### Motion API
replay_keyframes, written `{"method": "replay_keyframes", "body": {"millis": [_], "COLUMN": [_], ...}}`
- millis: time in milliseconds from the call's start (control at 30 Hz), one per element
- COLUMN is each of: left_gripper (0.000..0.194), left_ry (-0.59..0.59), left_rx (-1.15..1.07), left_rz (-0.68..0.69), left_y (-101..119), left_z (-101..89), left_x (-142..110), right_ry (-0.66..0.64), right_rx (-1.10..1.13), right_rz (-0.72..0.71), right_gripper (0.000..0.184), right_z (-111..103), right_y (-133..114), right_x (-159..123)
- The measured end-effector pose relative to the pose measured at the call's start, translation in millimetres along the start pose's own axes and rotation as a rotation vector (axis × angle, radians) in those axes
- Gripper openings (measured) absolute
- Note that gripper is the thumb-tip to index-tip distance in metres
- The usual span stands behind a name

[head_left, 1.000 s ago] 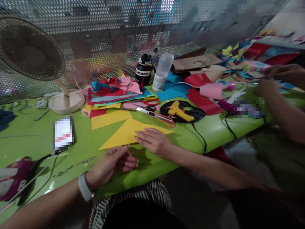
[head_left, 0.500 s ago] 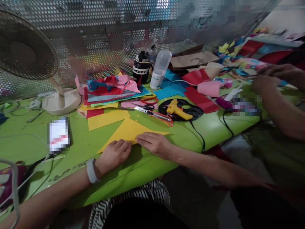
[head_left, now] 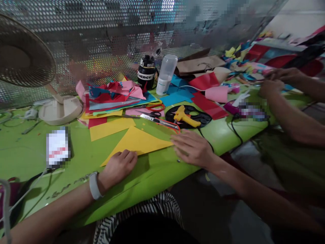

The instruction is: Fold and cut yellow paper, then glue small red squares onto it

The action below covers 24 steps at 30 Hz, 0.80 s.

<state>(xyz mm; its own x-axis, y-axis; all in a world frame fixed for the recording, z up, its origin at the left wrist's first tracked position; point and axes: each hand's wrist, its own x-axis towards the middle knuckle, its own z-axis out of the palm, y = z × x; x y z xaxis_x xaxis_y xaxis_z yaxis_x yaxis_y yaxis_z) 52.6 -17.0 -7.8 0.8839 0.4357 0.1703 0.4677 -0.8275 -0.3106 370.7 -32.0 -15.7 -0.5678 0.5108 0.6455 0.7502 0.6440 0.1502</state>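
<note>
A yellow paper triangle [head_left: 137, 140], apparently folded, lies on the green table before me. My left hand [head_left: 122, 167], with a pale band on its wrist, is closed at the lower left edge of the triangle; its fingers curl in over the paper. At the triangle's right tip is my right hand [head_left: 191, 147], fingers stretched out and slightly apart, fingertips by the tip. Whether they touch the paper there I cannot tell. Just beyond the triangle lie a flat yellow sheet [head_left: 111, 128], a utility knife [head_left: 159, 121] and a yellow glue gun [head_left: 186, 117] on a black disc.
Scissors [head_left: 156, 107] lie by a stack of coloured paper [head_left: 114, 103]. Behind stand a black bottle [head_left: 146, 73] and a clear bottle [head_left: 166, 74]. On the left are a fan [head_left: 61, 108] and a phone [head_left: 58, 147]. At right, another person's hands [head_left: 274, 84] are at work.
My left hand has turned over and curled onto the paper's lower left edge. My right hand has slid right from the middle of the triangle to its right tip. The view has shifted slightly.
</note>
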Motion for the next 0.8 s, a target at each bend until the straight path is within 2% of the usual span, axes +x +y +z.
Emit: {"method": "replay_keyframes", "body": {"millis": [67,200,300,500,633,800], "left_gripper": [0.024,0.019,0.019,0.017,0.021,0.029], "left_ry": [0.005,0.050,0.124,0.215,0.273,0.132], "left_rx": [0.001,0.022,0.035,0.018,0.052,0.149], "left_rz": [-0.008,-0.014,-0.014,0.047,0.028,-0.004], "left_y": [-1.1,-2.2,0.4,6.6,-0.5,-22.1], "left_z": [-0.6,-1.8,-2.5,-3.9,-13.4,-31.8], "left_x": [-1.0,-1.3,5.4,20.2,-2.4,-55.3], "right_ry": [-0.053,-0.041,-0.048,0.016,0.038,0.066], "right_rx": [0.048,0.062,0.062,0.121,0.146,0.130], "right_rz": [-0.085,-0.255,-0.287,-0.279,-0.271,-0.242], "right_gripper": [0.026,0.017,0.020,0.019,0.017,0.018], "right_z": [11.5,38.7,47.8,46.9,44.0,41.5], "right_y": [-18.8,-41.2,-43.3,-42.2,-36.8,-28.6], "right_x": [21.4,49.8,53.7,49.5,44.3,37.2]}}
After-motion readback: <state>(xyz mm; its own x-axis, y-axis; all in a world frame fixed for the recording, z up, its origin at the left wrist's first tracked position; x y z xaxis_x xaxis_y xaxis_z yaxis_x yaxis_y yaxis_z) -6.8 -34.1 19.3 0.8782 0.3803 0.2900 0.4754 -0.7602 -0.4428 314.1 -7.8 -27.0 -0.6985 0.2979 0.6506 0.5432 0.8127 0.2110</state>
